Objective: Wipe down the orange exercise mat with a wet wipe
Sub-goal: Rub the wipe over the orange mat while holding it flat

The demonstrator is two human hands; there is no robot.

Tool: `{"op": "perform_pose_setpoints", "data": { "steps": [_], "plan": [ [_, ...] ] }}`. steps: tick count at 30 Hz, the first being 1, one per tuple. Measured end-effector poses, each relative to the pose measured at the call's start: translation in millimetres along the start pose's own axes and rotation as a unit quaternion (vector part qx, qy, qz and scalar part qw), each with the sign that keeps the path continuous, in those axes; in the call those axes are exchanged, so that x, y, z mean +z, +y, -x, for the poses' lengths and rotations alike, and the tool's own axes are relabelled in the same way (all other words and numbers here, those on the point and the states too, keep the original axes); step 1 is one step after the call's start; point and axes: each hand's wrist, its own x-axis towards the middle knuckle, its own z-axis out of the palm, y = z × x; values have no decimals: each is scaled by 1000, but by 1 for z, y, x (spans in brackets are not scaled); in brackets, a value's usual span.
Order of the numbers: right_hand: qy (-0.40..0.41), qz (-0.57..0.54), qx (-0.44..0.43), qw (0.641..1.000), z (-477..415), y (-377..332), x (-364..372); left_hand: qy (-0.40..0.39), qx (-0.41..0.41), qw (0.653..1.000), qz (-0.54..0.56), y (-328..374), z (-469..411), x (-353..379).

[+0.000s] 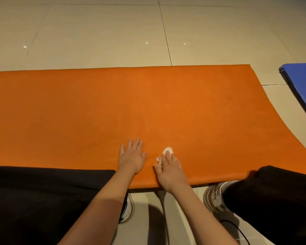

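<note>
Head view, looking down: an orange exercise mat (148, 103) lies flat across a pale tiled floor (95, 32), filling the middle from the left edge almost to the right. At its near edge the left hand (132, 156) rests flat on the mat with fingers spread, and just right of it the right hand (170, 167) presses a crumpled white wet wipe (167, 150) down under straight fingers. A blue mat (304, 82) lies at far right, apart from the orange one, and the person's black-trousered knees and pale shoes (214, 195) sit nearest.
</note>
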Motion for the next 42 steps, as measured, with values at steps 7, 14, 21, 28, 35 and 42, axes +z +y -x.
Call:
{"op": "perform_pose_setpoints", "data": {
  "steps": [7, 14, 21, 28, 35, 42],
  "plan": [
    [26, 20, 27, 999, 6, 24, -12, 2, 9, 1000, 10, -4, 10, 0],
    [27, 12, -32, 999, 41, -6, 13, 33, -2, 999, 13, -1, 17, 3],
    [69, 32, 59, 995, 49, 27, 5, 3, 13, 1000, 18, -2, 28, -5],
    [52, 8, -86, 995, 64, -15, 31, -2, 27, 999, 20, -6, 47, -4],
    [82, 23, 31, 996, 59, -7, 20, -5, -17, 999, 40, -22, 61, -9],
    [69, 21, -43, 997, 44, -20, 17, -9, -21, 998, 55, -25, 62, -11]
  ]
}}
